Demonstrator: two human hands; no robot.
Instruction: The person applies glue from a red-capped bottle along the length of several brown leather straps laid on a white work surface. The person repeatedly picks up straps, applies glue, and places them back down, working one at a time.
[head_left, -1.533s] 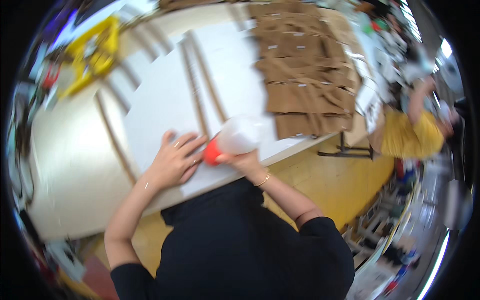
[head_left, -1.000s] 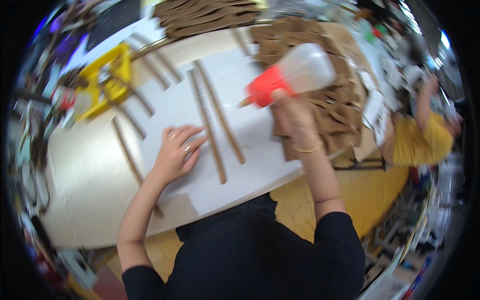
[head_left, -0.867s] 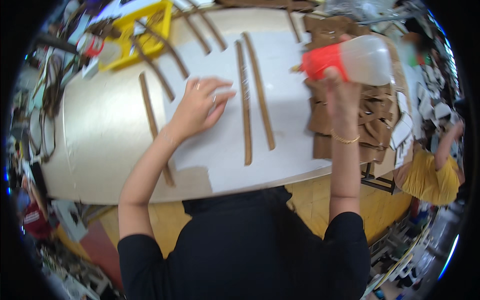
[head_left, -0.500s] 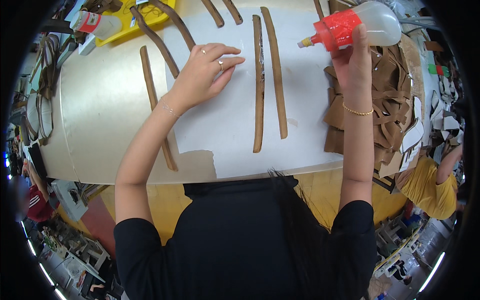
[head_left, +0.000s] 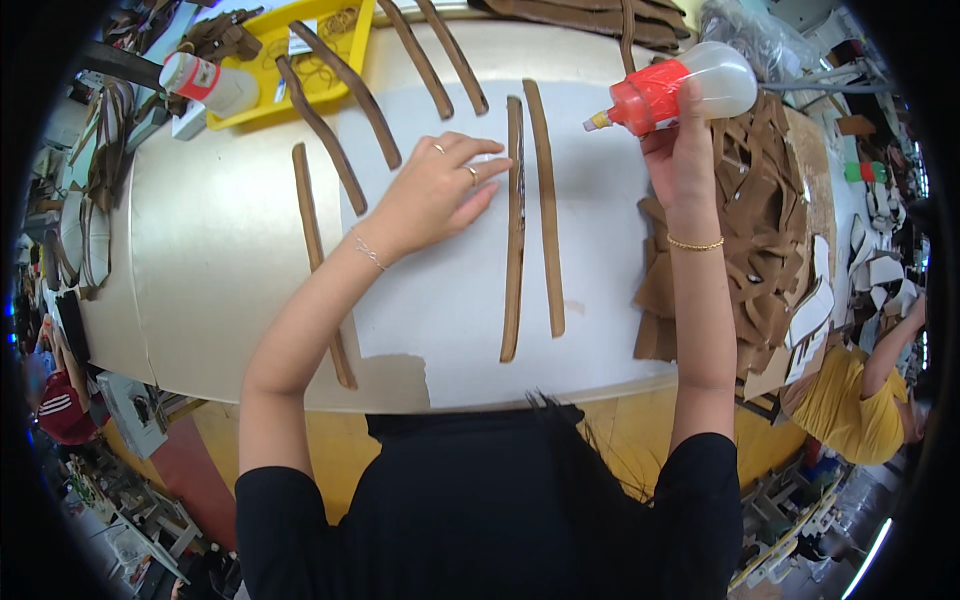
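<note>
My right hand (head_left: 683,155) is closed round a squeeze bottle (head_left: 650,97) with a red wrap, a clear rounded body and a narrow yellowish nozzle. The bottle lies sideways in the air, nozzle pointing left. Fingers stretched out, my left hand (head_left: 445,190) hovers over the white sheet (head_left: 450,290). Its fingertips are at the left edge of a long brown strip (head_left: 513,280); whether they touch it I cannot tell. Shiny wet-looking streaks run along that strip's upper part. A second brown strip (head_left: 547,220) lies beside it on the right.
More brown strips (head_left: 345,80) lie to the left and far side. A yellow tray (head_left: 330,88) holds rubber bands; next to it stands a white jar (head_left: 215,85) with a red label. Brown cut pieces (head_left: 745,220) are heaped at right. Other people (head_left: 855,405) sit at both sides.
The whole view has shifted, so the table sits lower in the picture. My left hand has come closer to the streaked strip. The bottle has moved a little left with my right hand.
</note>
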